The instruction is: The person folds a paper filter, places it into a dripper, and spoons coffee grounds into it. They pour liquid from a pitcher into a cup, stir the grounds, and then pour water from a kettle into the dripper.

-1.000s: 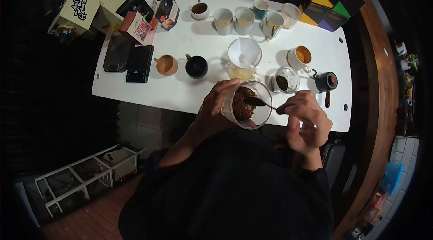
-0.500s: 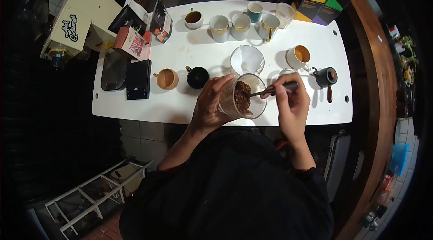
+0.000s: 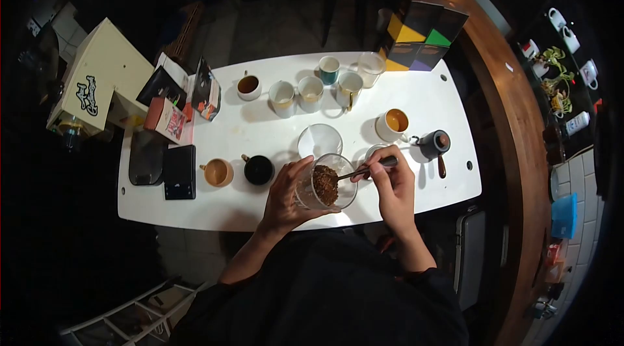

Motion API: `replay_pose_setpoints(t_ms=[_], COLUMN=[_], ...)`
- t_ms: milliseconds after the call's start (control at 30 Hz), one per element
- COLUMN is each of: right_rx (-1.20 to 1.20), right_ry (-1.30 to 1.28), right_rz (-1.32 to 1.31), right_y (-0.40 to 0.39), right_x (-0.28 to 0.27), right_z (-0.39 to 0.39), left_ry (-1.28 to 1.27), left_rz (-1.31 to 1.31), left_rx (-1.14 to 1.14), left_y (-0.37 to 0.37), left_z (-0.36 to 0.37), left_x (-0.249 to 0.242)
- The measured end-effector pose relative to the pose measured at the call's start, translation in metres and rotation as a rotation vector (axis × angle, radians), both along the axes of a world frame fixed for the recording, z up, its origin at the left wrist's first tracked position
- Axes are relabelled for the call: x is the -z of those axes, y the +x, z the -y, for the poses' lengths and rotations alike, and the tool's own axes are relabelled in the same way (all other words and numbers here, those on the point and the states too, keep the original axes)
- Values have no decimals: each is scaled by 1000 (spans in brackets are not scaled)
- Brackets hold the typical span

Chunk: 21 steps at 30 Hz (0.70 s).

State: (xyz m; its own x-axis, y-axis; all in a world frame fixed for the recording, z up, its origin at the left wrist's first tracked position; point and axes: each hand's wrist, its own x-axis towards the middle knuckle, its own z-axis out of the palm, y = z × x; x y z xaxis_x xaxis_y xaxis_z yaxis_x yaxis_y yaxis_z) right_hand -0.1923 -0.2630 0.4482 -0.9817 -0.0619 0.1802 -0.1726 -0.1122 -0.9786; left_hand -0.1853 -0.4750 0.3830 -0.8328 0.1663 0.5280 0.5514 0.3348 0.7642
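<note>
My left hand (image 3: pixel 285 198) is wrapped round a clear cup (image 3: pixel 348 198), tilted so its mouth faces right. Brown coffee grounds (image 3: pixel 324 185) lie inside it. Between the fingers of my right hand (image 3: pixel 394 186) is a spoon (image 3: pixel 389 161), its dark handle to the right and its tip among the grounds. Just beyond the cup stands a round glass vessel with white paper (image 3: pixel 317 140) in it. A black cup (image 3: pixel 259 170) and a tan cup (image 3: pixel 218 172) are to the left. Part of a clear glass (image 3: pixel 375 153) shows behind my right fingers.
On the white table (image 3: pixel 250 134) stand several mugs (image 3: pixel 311 95) at the back. A white cup of orange-brown liquid (image 3: pixel 392 125) and a dark long-handled pot (image 3: pixel 435 144) are at right. A black scale (image 3: pixel 180 172) and a cream grinder-like machine (image 3: pixel 97 79) are at left.
The camera view has tilted up, so the table sits lower and further left in it. My hands keep their hold on the cup and spoon; the spoon remains in the grounds.
</note>
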Motion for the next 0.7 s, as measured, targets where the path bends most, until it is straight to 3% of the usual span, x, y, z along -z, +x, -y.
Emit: replay_pose_setpoints(t_ms=[700], right_rx=[100], right_ry=[-2], right_rz=[-1], right_y=[-21], right_x=[13], right_z=[7], left_ry=[38], left_rz=[75], left_rx=[-6], left_y=[-19], left_z=[20], left_x=[18])
